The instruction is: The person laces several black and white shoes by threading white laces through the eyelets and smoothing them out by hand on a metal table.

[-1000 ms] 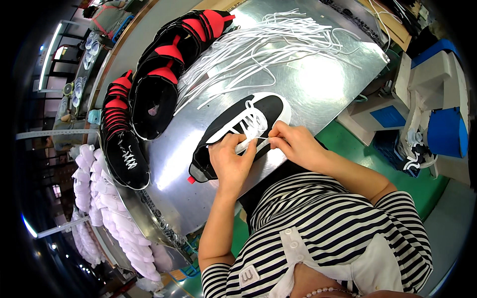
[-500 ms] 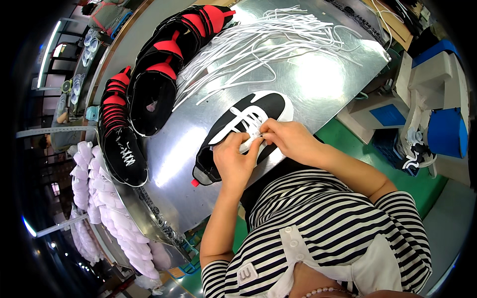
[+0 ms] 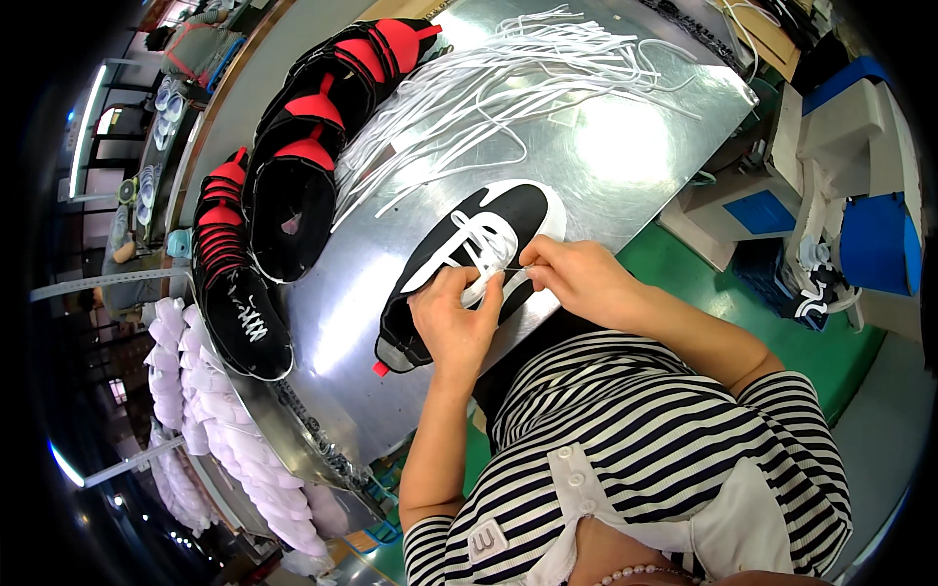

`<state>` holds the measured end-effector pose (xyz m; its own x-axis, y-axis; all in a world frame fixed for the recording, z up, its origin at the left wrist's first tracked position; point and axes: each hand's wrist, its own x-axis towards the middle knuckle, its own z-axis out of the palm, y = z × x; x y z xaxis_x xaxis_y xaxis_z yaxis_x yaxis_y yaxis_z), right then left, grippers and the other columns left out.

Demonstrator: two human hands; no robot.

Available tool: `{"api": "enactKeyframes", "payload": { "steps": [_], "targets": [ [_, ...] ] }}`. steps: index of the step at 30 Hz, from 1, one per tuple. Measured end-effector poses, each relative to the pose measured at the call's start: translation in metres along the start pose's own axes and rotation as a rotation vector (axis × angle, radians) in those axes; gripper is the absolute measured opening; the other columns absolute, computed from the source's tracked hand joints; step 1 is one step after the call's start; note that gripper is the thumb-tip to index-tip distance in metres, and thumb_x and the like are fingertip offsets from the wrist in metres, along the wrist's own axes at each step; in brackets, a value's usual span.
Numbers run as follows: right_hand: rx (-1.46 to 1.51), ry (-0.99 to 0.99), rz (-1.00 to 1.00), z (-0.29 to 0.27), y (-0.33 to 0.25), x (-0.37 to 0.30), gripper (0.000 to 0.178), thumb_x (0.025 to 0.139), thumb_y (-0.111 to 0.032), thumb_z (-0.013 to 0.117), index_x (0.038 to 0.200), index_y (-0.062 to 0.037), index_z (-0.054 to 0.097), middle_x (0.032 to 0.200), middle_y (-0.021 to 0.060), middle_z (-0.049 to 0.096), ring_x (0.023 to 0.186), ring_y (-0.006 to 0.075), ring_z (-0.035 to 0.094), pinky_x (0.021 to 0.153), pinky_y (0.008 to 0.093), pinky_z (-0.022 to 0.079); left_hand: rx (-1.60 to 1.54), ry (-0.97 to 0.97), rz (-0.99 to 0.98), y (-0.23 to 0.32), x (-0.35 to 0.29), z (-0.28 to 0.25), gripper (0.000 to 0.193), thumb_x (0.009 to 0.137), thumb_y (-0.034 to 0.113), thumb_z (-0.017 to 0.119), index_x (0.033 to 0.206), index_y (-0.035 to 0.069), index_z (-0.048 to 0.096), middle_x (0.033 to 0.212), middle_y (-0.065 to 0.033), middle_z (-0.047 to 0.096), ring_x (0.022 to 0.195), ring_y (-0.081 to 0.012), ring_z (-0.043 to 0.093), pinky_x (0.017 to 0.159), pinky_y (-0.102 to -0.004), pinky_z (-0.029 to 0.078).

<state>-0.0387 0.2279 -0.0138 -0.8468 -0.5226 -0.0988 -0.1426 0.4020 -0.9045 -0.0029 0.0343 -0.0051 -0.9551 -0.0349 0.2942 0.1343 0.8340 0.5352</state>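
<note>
A black-and-white shoe upper [image 3: 523, 210] lies tilted on the metal table, its toe to the upper right and its open heel with a red tab to the lower left. A white shoelace [image 3: 476, 234] crosses its front in loops. My left hand [image 3: 455, 317] rests over the upper's opening, thumb and forefinger pinched on the lace. Just to its right, my right hand [image 3: 578, 280] is closed in a pinch on a thin pale strand [image 3: 515, 270] that stretches between both hands. Whether this strand is the lace's end is too small to tell.
A pile of loose white laces [image 3: 508, 83] covers the table's far part. Nested black uppers with red tongues [image 3: 311, 105] stand at the left, beside another row of black uppers [image 3: 239, 303]. Bundled white pieces [image 3: 230, 430] hang beyond the left edge. A grey-and-blue machine [image 3: 850, 166] stands at right.
My right hand has drawn slightly right, away from my left hand, and the thin strand now shows between them. The left hand keeps its place on the upper.
</note>
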Motion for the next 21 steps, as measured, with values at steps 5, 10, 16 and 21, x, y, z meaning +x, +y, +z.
{"api": "enactKeyframes", "payload": {
  "steps": [5, 10, 16, 21],
  "targets": [
    [0.038, -0.006, 0.016, 0.004, 0.004, 0.006, 0.014, 0.096, -0.011, 0.054, 0.104, 0.0001, 0.052, 0.080, 0.0128, 0.069, 0.069, 0.0262, 0.067, 0.065, 0.0353, 0.051, -0.110, -0.047, -0.015, 0.001, 0.001, -0.002, 0.019, 0.072, 0.014, 0.079, 0.075, 0.003, 0.063, 0.068, -0.0091, 0.059, 0.063, -0.0283, 0.058, 0.060, -0.0377, 0.042],
    [0.317, 0.067, 0.112, 0.032, 0.004, 0.015, 0.014, 0.095, -0.010, 0.055, 0.100, 0.0001, 0.047, 0.077, 0.0137, 0.067, 0.066, 0.0249, 0.067, 0.063, 0.0354, 0.051, -0.195, -0.115, 0.034, -0.002, -0.003, -0.002, 0.017, 0.075, 0.008, 0.076, 0.077, 0.001, 0.061, 0.069, -0.0114, 0.058, 0.063, -0.0287, 0.057, 0.058, -0.0374, 0.043],
    [0.000, 0.035, -0.039, 0.025, 0.011, 0.016, 0.022, 0.095, -0.017, 0.058, 0.106, -0.0023, 0.045, 0.075, 0.0127, 0.065, 0.066, 0.0254, 0.066, 0.061, 0.0382, 0.050, -0.022, -0.092, 0.157, 0.007, -0.003, -0.007, 0.015, 0.075, 0.006, 0.076, 0.081, 0.001, 0.062, 0.070, -0.0104, 0.056, 0.065, -0.0280, 0.053, 0.058, -0.0370, 0.042],
    [-0.272, 0.158, -0.045, -0.060, 0.001, -0.010, 0.022, 0.091, -0.011, 0.063, 0.112, -0.0050, 0.059, 0.086, 0.0075, 0.068, 0.072, 0.0168, 0.067, 0.059, 0.0302, 0.051, 0.277, 0.053, 0.339, -0.004, -0.016, -0.021, 0.015, 0.074, 0.006, 0.077, 0.080, 0.004, 0.063, 0.066, -0.0058, 0.051, 0.063, -0.0237, 0.052, 0.055, -0.0351, 0.039]
  ]
}}
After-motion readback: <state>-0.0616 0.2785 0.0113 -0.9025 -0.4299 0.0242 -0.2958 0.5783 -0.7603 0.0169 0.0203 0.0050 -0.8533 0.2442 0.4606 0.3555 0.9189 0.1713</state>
